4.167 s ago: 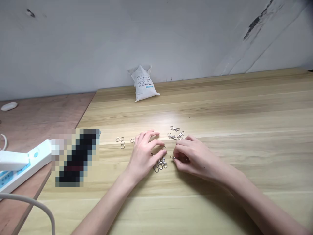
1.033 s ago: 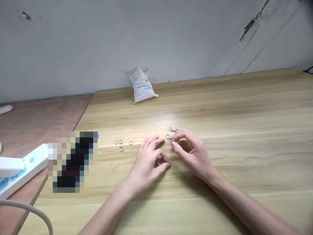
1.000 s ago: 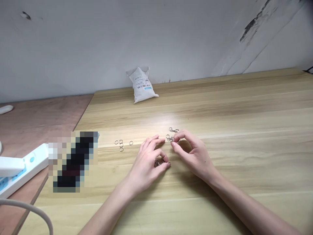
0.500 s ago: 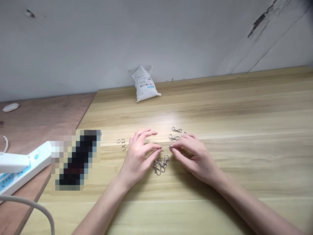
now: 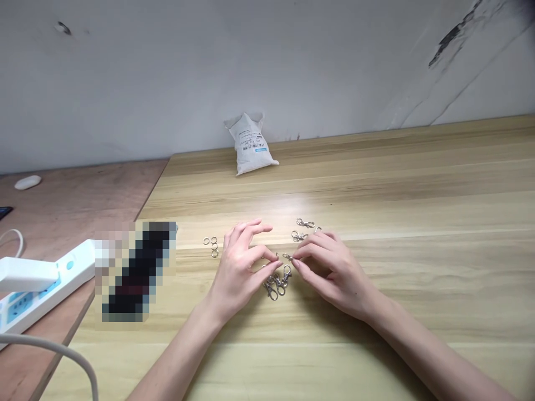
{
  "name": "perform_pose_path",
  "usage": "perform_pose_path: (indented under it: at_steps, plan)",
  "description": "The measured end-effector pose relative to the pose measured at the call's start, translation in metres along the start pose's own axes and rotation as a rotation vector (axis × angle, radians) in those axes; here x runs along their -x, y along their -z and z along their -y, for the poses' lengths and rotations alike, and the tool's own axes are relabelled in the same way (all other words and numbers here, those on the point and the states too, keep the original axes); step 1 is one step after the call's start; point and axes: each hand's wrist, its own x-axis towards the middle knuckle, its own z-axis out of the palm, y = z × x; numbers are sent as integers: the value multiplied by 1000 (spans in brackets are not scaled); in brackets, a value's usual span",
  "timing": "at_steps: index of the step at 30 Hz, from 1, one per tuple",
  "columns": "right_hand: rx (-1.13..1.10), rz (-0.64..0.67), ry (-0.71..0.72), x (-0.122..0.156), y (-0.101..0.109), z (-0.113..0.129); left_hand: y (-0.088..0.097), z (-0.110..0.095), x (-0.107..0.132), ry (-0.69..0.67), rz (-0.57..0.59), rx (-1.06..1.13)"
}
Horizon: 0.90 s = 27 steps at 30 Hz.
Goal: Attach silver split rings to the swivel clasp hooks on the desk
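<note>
My left hand pinches a small metal ring between thumb and forefinger, its other fingers raised. Facing it, my right hand grips a silver lobster clasp by fingertip and thumb, the free end pointing left. A narrow gap separates ring and clasp. Just below the fingertips lies a loose cluster of lobster clasps. Several loose split rings rest left of my left hand. Beyond my right fingers are clasps with rings on them, one partly hidden by the hand.
A white printed plastic package stands against the wall at the back. To the left are a blurred-out dark object, a white power strip with a plug, a grey cable and a white oval case on a brown surface.
The view has shifted slightly, so everything sits a little farther right. The clasp in my right hand has turned and shows more of its length; the ring in my left hand stands more upright.
</note>
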Motion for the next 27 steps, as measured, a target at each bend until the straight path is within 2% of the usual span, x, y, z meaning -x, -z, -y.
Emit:
perform_pose_path:
  at_steps: [6,16,27]
  plan:
    - [2,96,-3,1,0,5,-2,-4,1,-64,-20,-56]
    - [29,162,-27,1,3,9,-7,-8,1,-180,-70,-154]
    - [41,139,-10,2,4,7,-5,-10,0,-166,-68,-151]
